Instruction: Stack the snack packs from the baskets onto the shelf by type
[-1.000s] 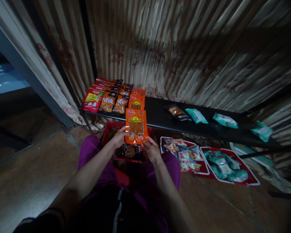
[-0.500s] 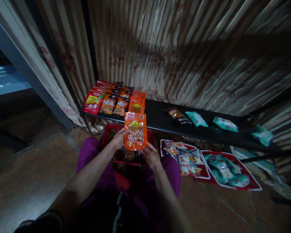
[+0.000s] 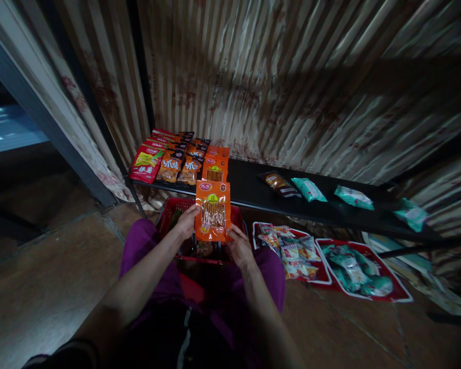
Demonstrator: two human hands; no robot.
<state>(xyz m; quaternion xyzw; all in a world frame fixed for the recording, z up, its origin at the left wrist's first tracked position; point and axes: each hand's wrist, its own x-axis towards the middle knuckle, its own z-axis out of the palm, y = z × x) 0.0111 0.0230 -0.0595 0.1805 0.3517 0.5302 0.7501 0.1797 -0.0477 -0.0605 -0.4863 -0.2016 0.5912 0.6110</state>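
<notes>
Both my hands hold an orange snack packet with a clear window showing brown sticks inside. My left hand pinches its left edge, and my right hand grips the lower right corner. The packet is over a red basket between my knees, whose contents it partly hides. Just behind it, similar orange packets lie on the black shelf. Left of those are black-and-orange snack bags and red snack bags.
Farther right on the shelf lie a brown packet and several teal packets. Two white-rimmed red baskets stand on the floor, one with mixed snack bags, the other with teal bags. A pleated curtain hangs behind the shelf.
Very little differs. My hands keep the same hold on the orange packet, while the whole view has shifted slightly.
</notes>
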